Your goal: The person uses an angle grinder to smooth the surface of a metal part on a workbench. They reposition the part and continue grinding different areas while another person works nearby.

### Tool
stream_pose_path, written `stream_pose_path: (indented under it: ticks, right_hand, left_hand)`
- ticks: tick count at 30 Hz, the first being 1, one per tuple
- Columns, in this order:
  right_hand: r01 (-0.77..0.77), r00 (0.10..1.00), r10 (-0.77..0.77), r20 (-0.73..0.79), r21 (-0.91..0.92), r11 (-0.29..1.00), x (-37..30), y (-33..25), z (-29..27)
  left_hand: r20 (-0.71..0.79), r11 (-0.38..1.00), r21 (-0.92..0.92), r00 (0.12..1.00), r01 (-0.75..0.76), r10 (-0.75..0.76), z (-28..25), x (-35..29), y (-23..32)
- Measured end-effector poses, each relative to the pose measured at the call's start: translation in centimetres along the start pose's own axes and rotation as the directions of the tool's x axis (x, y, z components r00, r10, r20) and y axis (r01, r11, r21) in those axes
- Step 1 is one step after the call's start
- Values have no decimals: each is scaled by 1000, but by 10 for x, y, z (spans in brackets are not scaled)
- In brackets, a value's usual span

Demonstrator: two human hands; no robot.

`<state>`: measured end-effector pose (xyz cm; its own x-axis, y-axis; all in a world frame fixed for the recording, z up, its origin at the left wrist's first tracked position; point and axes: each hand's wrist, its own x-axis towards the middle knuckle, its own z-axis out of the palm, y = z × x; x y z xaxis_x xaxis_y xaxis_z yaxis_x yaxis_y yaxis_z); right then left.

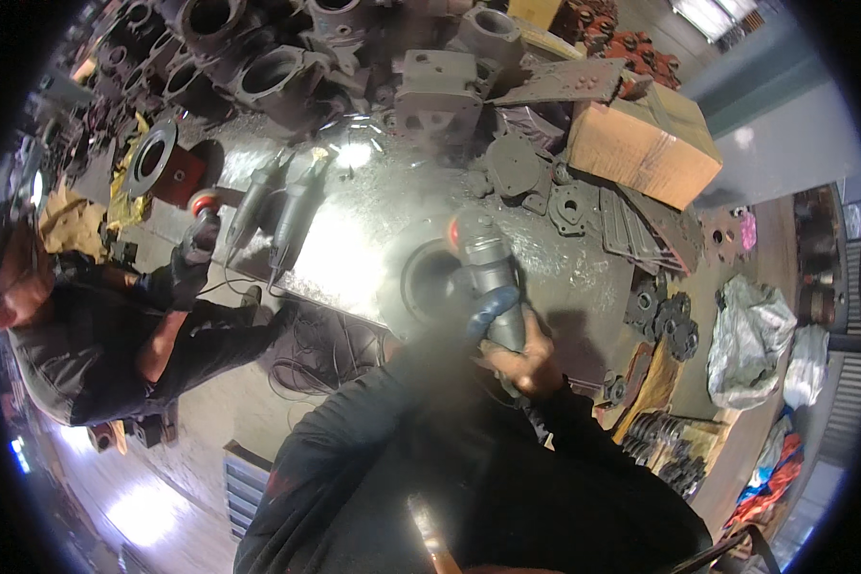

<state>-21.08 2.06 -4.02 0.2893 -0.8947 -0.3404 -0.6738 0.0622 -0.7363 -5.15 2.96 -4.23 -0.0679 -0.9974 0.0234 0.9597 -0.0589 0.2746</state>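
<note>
Both of my hands are on a dark angle grinder (488, 251). Its head, with a reddish disc (454, 232), sits at the rim of a round metal ring part (417, 277) on the metal-topped table. My left hand (493, 308), in a blue glove, wraps round the grinder's body. Behind it, my bare right hand (528, 359) grips the rear of the handle. A blurred smudge covers part of the left wrist and the lower side of the ring, so where exactly the disc touches cannot be made out.
Two power tools (297, 212) lie left on the table (340, 258). A co-worker (96, 335) holds a red-disc tool at the left. Heavy castings (440, 96) line the back. Flat plates (631, 225) and a cardboard box (641, 143) stand right. Cables (320, 354) hang beside the table.
</note>
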Motion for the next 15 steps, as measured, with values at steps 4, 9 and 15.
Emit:
stream_pose_path:
  ticks: [4, 9, 15]
  right_hand:
    - [768, 586, -810, -7, -312, 559, 9, -12, -11]
    - [87, 957, -49, 286, -120, 989, -4, -61, -2]
    - [15, 887, 12, 461, -55, 998, -1, -59, 6]
  left_hand:
    - [68, 654, 744, 989, -139, 133, -24, -3, 2]
    - [-252, 656, 754, 913, -24, 322, -47, -48, 11]
    - [-423, 742, 664, 863, 89, 276, -57, -60, 13]
